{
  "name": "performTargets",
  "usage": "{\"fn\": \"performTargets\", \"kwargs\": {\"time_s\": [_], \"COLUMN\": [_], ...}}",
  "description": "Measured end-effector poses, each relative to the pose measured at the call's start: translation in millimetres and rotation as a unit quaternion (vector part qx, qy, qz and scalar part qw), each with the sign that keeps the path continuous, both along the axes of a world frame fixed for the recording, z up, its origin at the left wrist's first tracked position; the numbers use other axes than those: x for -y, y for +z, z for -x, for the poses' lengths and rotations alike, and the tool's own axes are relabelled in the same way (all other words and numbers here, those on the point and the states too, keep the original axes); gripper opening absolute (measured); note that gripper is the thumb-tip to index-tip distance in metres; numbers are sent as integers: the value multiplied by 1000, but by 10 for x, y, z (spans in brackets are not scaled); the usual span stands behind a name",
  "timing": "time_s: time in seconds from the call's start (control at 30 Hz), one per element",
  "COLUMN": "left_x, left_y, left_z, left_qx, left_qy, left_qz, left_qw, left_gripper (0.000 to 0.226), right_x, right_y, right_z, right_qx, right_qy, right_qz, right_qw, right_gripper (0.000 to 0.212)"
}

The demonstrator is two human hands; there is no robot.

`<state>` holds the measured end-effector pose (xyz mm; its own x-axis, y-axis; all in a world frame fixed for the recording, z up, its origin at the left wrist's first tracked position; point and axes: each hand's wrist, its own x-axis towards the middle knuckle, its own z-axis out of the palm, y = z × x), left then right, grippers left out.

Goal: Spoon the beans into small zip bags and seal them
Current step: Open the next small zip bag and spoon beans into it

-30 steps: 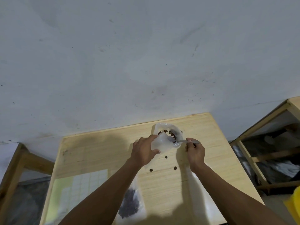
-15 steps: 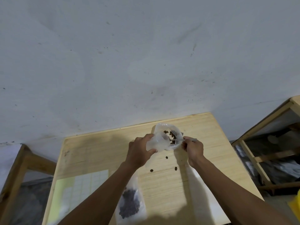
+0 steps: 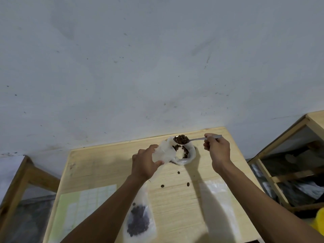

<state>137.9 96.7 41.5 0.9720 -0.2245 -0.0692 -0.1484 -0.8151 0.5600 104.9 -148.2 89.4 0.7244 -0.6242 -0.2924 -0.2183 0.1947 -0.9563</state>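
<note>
My right hand (image 3: 217, 149) grips a metal spoon (image 3: 194, 139) whose bowl is heaped with dark brown beans (image 3: 181, 139), held above the source bag. That clear plastic source bag (image 3: 190, 154) lies open at the table's far middle with beans inside it. My left hand (image 3: 146, 162) pinches a small clear zip bag (image 3: 164, 153) just left of the spoon. A filled zip bag (image 3: 138, 220) of beans lies flat near the front edge, partly under my left forearm. Three loose beans (image 3: 178, 172) lie on the wood between my arms.
The light wooden table (image 3: 108, 165) stands against a white wall. A pale green gridded sheet (image 3: 82, 207) lies at front left. A flat stack of empty clear bags (image 3: 217, 192) lies at front right. Wooden shelf frames (image 3: 280, 174) flank the table; something yellow (image 3: 319, 220) sits at lower right.
My right hand lifted the spoon out of the source bag, now heaped with beans, and moved up and right. My left hand stayed holding the small bag.
</note>
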Motion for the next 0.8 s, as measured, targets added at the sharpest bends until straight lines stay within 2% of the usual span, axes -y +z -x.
{"fn": "performTargets", "kwargs": {"time_s": [0.17,0.4,0.47,0.6,0.8], "left_x": [104,72,14,-146,-252], "left_y": [84,119,108,55,26], "left_z": [42,103,112,129,101], "left_qx": [-7,-1,1,9,49], "left_qy": [-6,4,8,21,24], "left_qz": [-1,3,-6,-25,-97], "left_qw": [1000,1000,1000,999,994], "left_gripper": [64,64,63,63,66], "right_x": [-184,-466,-470,-349,-125], "right_y": [106,169,195,164,-233], "right_z": [114,276,283,256,208], "right_qx": [5,67,90,105,8], "right_qy": [90,195,184,101,29], "right_qz": [101,239,238,205,164], "right_qw": [991,949,949,968,986], "right_gripper": [19,21,18,15,19]}}
